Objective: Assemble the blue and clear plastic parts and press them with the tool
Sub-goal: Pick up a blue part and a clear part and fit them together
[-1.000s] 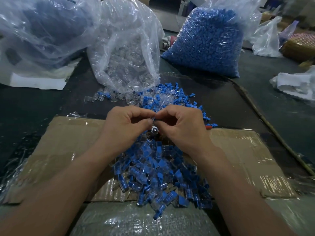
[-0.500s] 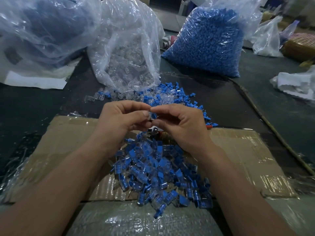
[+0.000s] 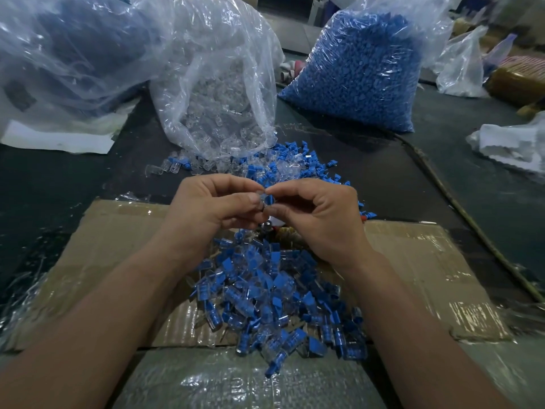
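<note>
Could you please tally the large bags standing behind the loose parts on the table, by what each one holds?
Bag of clear parts: 1
Bag of blue parts: 1
Bag of dark bluish contents, too hazy to identify: 1
Total: 3

Left hand [image 3: 212, 208]: bare from fingertips to wrist, with rounded knuckles and fine creases across the finger joints.
Left thumbnail [image 3: 252, 199]: short and plain, trimmed close to the fingertip.
Right hand [image 3: 321, 219]: bare as well, with a broad back, low knuckle bumps and a soft fold of skin between thumb and forefinger.
Left forearm [image 3: 118, 305]: bare skin down to the lower edge of the view, smooth, looking wider towards the bottom through the wide-angle lens.
Right forearm [image 3: 413, 314]: bare in the same way, smooth, running to the lower edge and widening there too.
</note>
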Demonstrator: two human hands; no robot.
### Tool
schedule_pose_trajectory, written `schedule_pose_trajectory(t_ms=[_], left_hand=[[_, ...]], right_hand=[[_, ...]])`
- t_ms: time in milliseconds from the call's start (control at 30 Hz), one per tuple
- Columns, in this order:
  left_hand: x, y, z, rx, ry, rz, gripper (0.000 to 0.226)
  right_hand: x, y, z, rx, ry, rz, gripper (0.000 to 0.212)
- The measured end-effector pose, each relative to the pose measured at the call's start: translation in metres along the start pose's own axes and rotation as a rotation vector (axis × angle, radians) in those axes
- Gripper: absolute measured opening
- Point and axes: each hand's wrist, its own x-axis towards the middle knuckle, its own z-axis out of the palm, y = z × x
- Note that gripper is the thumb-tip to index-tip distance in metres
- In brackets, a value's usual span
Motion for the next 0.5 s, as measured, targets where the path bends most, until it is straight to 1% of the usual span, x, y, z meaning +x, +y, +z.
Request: schedule_pose_trajectory(t_ms=[133, 267, 500], left_hand=[[-0.0003, -0.0005, 0.0008, -0.008, 0.000, -0.026, 0.018], [-0.0022, 0.0003, 0.0008, 0.045, -0.018, -0.050, 0.019], [-0.0039, 0.0021, 0.0007, 0.113, 0.013, -0.020, 0.010]], right_hand=[[-0.0001, -0.0005, -0.0005, -0.041, -0.002, -0.038, 0.024], [-0.0004, -0.0028, -0.0006, -0.111, -0.023, -0.080, 0.022], [-0.0007, -0.0053, 0.0028, -0.132, -0.043, -0.145, 0.021]])
